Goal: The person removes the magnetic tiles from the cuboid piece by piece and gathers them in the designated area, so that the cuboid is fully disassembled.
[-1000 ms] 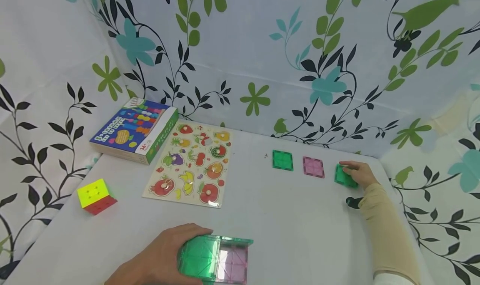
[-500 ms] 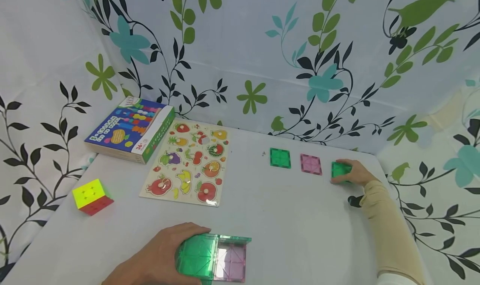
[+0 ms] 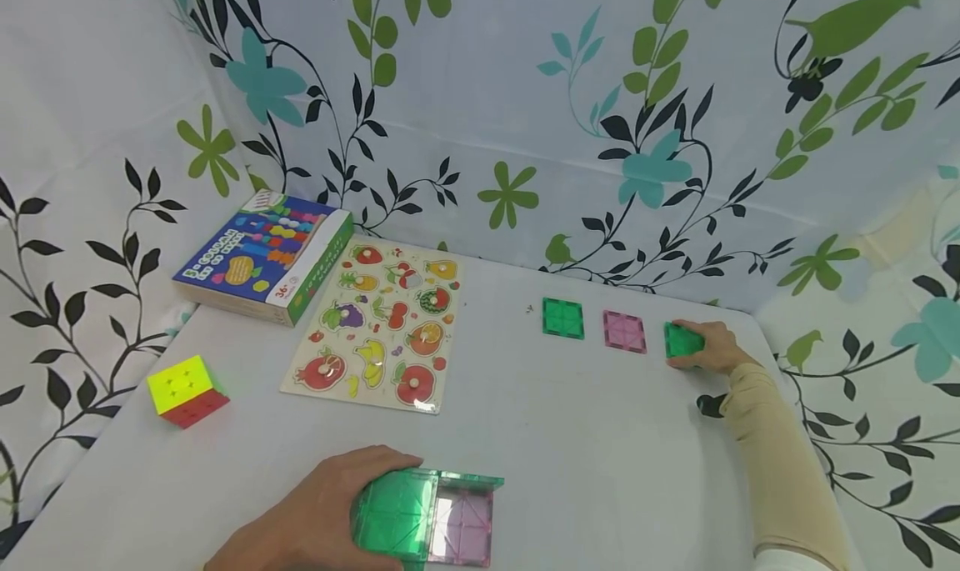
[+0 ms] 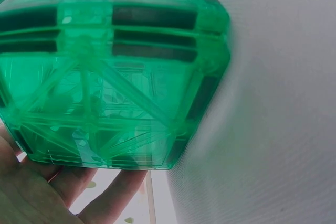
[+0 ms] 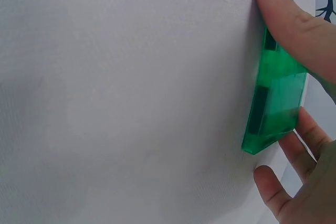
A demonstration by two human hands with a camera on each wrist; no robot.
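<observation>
Chiefly, the head view shows the left hand (image 3: pixel 318 508) grasping a box-like structure of translucent green and pink plastic squares (image 3: pixel 401 513) toward the near edge of the white-covered bench (image 3: pixel 570 454); near its far right corner, the right hand (image 3: pixel 716 348) pinches a translucent green square plastic tile (image 3: pixel 679 340). Left wrist: fingers (image 4: pixel 116 198) lie against the structure. Right wrist: thumb (image 5: pixel 289 22) and fingers hold the tile from opposite sides.

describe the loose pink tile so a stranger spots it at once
On the white table, go right of the fruit puzzle to three tiles in a row, the right hand gripping the green end tile. The pink tile is the middle one, between that and another green tile.
</observation>
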